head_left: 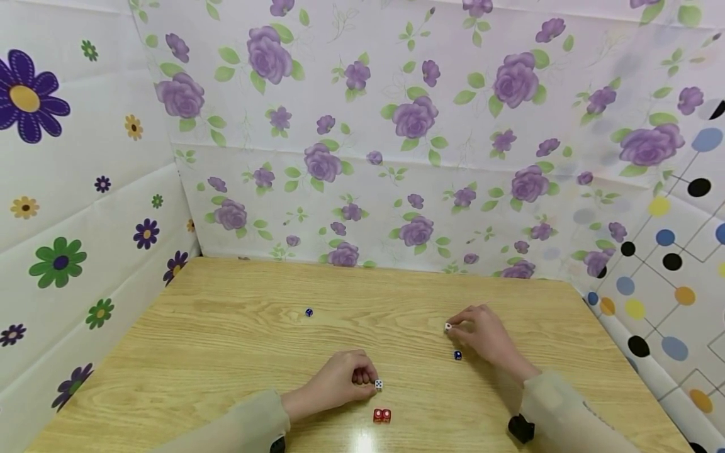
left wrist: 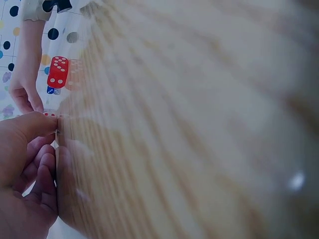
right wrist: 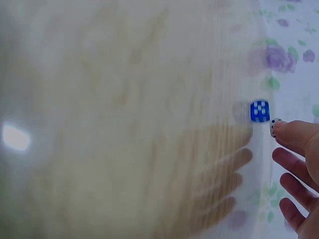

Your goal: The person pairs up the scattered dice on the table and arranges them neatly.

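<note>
Left grip [head_left: 338,381] pinches white die [head_left: 379,384]; right grip [head_left: 484,334], nearer table's far edge [head_left: 385,277], pinches second white die [head_left: 448,328], likely for fine control.

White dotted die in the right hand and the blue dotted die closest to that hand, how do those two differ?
The white cube-shaped die has dark pips; the blue cube-shaped die has white ones. The right hand pinches the white die, while the blue die sits free on the wood-grain table. Both are small dice with dotted faces.
</note>
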Action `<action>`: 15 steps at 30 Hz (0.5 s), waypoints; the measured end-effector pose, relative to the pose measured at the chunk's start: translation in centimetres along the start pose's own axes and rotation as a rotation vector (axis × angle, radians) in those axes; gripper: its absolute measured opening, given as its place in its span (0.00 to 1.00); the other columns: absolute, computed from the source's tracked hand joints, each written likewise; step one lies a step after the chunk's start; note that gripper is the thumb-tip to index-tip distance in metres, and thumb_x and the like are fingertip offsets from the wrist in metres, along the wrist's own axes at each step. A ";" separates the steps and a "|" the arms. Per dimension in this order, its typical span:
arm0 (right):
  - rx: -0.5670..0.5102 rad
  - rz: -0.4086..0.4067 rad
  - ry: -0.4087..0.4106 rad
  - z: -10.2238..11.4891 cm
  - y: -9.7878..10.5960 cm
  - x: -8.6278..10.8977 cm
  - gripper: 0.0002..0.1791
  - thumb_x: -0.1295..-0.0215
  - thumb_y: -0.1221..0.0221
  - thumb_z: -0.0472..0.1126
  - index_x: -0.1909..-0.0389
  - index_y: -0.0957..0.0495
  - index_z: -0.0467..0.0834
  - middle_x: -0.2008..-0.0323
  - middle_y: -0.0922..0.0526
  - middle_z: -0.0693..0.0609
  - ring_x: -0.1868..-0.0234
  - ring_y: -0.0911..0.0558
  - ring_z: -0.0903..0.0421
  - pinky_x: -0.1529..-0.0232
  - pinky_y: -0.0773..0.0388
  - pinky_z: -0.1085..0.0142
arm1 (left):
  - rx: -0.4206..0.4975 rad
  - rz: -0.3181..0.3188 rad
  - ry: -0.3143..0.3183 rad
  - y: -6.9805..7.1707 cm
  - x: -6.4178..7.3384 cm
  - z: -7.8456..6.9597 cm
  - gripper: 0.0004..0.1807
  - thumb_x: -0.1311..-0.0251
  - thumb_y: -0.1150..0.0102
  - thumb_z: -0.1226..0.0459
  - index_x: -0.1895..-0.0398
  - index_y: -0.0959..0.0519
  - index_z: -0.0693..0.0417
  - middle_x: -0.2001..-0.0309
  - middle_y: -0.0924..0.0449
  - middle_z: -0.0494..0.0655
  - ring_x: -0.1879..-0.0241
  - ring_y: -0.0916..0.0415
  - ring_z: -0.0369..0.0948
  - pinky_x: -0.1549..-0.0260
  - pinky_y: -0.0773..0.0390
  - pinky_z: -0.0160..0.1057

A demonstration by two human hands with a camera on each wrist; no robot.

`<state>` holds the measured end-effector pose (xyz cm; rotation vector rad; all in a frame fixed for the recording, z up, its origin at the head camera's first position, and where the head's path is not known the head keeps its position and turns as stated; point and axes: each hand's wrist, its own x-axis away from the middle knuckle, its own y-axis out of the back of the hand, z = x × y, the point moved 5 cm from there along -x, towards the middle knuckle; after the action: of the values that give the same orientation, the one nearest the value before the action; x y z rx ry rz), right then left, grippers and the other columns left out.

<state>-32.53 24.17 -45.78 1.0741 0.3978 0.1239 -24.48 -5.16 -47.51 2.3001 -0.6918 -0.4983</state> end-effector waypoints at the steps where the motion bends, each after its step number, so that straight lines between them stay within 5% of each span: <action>1: -0.006 -0.004 0.005 0.2 -0.1 0.1 0.07 0.40 0.31 0.44 0.61 0.12 0.51 0.60 0.13 0.54 0.56 0.23 0.53 0.53 0.24 0.51 | 0.000 0.000 -0.001 0.0 0.0 0.0 0.04 0.44 0.30 0.64 0.67 0.17 0.48 0.69 0.21 0.38 0.71 0.30 0.25 0.69 0.25 0.24; 15: -0.018 -0.070 0.089 5.3 -1.0 1.7 0.06 0.44 0.29 0.45 0.64 0.12 0.52 0.66 0.13 0.60 0.60 0.22 0.57 0.54 0.23 0.57 | 0.003 -0.005 -0.001 0.0 -0.1 0.0 0.04 0.44 0.29 0.65 0.68 0.17 0.48 0.70 0.21 0.38 0.71 0.30 0.25 0.69 0.25 0.24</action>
<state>-29.07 19.75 -44.88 1.0380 0.5135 0.1130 -24.52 -5.12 -47.52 2.3048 -0.6881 -0.5008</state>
